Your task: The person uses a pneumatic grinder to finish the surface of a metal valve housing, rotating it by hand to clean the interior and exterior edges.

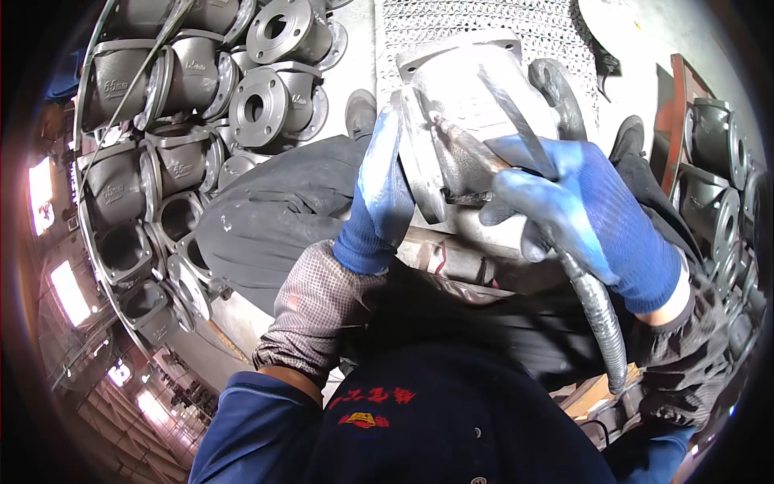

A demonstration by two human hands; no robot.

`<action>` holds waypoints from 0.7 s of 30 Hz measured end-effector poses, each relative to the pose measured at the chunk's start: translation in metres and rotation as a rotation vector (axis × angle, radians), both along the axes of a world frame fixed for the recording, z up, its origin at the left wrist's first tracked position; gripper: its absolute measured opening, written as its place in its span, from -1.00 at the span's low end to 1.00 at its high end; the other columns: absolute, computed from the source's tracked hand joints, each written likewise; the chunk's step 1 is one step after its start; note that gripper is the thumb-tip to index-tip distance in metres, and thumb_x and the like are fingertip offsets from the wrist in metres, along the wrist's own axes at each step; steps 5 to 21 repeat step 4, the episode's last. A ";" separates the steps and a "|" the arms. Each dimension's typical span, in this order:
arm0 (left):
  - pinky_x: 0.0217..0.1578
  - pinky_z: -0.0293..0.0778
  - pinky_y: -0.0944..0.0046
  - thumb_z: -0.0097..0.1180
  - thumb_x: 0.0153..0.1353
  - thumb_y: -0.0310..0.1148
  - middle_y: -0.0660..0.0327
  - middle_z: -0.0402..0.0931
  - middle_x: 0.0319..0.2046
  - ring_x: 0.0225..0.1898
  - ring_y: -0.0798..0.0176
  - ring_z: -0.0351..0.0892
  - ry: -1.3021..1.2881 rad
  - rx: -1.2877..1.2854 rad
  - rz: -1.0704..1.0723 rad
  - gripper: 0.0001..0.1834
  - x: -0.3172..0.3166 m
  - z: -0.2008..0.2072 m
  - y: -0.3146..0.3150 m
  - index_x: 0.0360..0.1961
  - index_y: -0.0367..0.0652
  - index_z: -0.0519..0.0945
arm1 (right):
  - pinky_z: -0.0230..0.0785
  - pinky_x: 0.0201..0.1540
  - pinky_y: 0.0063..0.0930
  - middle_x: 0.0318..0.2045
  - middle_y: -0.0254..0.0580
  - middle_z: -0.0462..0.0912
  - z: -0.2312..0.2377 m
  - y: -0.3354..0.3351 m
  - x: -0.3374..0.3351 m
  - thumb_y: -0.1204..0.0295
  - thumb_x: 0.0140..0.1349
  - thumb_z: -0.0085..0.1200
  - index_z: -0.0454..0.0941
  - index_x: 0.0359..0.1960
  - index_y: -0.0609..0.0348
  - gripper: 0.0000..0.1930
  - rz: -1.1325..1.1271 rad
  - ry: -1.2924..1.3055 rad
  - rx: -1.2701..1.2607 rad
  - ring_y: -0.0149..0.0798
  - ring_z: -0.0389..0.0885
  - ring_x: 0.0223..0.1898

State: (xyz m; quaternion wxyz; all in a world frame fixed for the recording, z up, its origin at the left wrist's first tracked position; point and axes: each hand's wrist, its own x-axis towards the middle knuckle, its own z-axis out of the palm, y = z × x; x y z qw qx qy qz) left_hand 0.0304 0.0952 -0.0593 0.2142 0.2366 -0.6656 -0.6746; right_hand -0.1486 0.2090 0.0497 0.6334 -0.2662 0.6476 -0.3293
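Note:
A grey cast valve body (pixel 484 101) with flanges lies in front of me on a chain-mesh surface, brightly lit. My left hand (pixel 380 181), in a blue glove, grips the rim of its near-left flange (pixel 422 161). In my gloved right hand (pixel 568 206) is a slim pencil-shaped grinder (pixel 472 145). Its pointed tip touches or nearly touches the casting just inside that flange; I cannot tell which. A silver-wrapped hose (pixel 597 319) hangs below my right hand. A dark flat strip (pixel 516 117) crosses over the casting to my right hand; what it is stays unclear.
Several similar castings (pixel 193 77) are stacked at the left behind a thin metal rail. More castings (pixel 713 145) stand at the right by a reddish-brown frame (pixel 676 121). A dark curved piece (pixel 560 93) sits beside the valve body. My legs (pixel 282 210) flank the work.

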 end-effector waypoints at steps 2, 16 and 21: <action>0.07 0.38 0.21 -0.36 0.41 -0.33 -0.06 0.37 0.04 0.04 0.13 0.44 -0.085 -0.004 0.002 -0.54 0.001 0.008 0.001 0.22 -0.44 0.14 | 0.40 -0.63 -0.66 -0.41 -0.09 0.64 0.001 -0.013 0.000 0.40 0.28 -0.10 0.39 0.03 0.45 -0.62 0.032 -0.031 0.116 -0.47 0.54 -0.59; -0.09 0.51 0.28 -0.29 0.40 -0.36 -0.04 0.46 -0.06 -0.10 0.15 0.55 -0.189 -0.120 -0.021 -0.57 0.002 0.008 0.000 0.20 -0.40 0.18 | 0.41 -0.64 -0.66 -0.40 -0.07 0.64 0.001 -0.020 0.001 0.40 0.28 -0.10 0.37 0.05 0.44 -0.62 0.019 -0.035 0.208 -0.46 0.55 -0.60; -0.09 0.51 0.28 -0.29 0.40 -0.36 -0.04 0.46 -0.06 -0.10 0.15 0.55 -0.189 -0.120 -0.021 -0.57 0.002 0.008 0.000 0.20 -0.40 0.18 | 0.41 -0.64 -0.66 -0.40 -0.07 0.64 0.001 -0.020 0.001 0.40 0.28 -0.10 0.37 0.05 0.44 -0.62 0.019 -0.035 0.208 -0.46 0.55 -0.60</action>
